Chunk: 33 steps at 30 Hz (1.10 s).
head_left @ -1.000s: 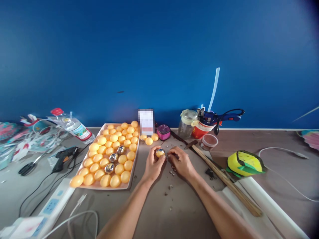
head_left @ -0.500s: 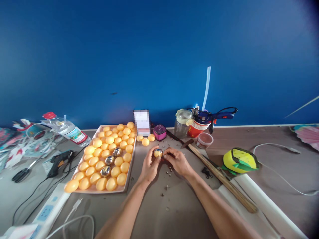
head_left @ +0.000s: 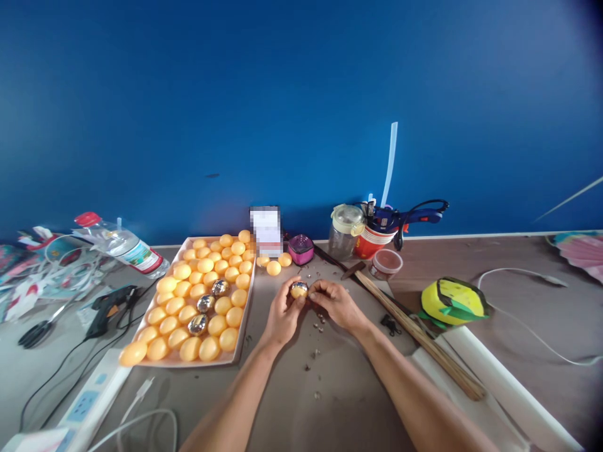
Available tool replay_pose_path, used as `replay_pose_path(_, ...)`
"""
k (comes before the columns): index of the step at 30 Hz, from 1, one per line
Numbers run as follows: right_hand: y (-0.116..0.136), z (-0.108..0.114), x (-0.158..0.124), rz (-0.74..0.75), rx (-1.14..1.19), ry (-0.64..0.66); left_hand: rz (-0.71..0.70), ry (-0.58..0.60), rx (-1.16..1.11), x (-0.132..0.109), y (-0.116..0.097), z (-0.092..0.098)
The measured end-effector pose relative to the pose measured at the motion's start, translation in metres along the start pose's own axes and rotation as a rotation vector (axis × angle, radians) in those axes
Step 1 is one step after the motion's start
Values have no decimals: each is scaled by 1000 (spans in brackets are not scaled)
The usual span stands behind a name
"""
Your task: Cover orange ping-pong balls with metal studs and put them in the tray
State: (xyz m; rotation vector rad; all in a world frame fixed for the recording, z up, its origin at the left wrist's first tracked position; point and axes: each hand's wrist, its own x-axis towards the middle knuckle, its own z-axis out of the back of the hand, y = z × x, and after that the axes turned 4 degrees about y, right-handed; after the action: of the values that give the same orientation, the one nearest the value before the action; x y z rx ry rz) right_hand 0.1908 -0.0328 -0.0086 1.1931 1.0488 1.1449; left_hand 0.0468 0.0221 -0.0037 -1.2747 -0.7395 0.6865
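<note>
My left hand is closed around a ball that is shiny silver on top, with orange tones lower down. My right hand is beside it, thumb and fingers pinched together at the ball's right side; whatever is between them is too small to make out. Left of my hands lies a shallow box full of orange balls, with three shiny silver balls among them. Small shiny bits are scattered on the table below my right hand.
Behind my hands are a purple container, a clear jar and a red cup. A hammer lies to the right, near a yellow pouch. A glue gun, a bottle and a power strip are at left.
The view has shifted very slightly. Both hands stay at the ball, with almost no visible movement.
</note>
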Motion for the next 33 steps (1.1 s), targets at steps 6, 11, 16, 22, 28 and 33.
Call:
replay_pose_path(6, 0, 0, 0, -29, 76, 14, 11, 13, -12, 0, 1, 0)
replay_pose_path(11, 1, 2, 0, -61, 110, 24, 27, 27, -20, 0, -1, -1)
replay_pose_path(16, 4, 4, -1, -78, 57, 34, 9, 50, 64, -2, 0, 0)
replay_pose_path(22, 8, 5, -2, -70, -90, -12, 33, 80, 90, -4, 3, 2)
replay_pose_path(28, 5, -1, 0, -72, -57, -93, 23, 74, 83, -5, 6, -1)
replay_pose_path(33, 7, 1, -1, -84, -58, -23, 24, -74, -65, 0, 9, -3)
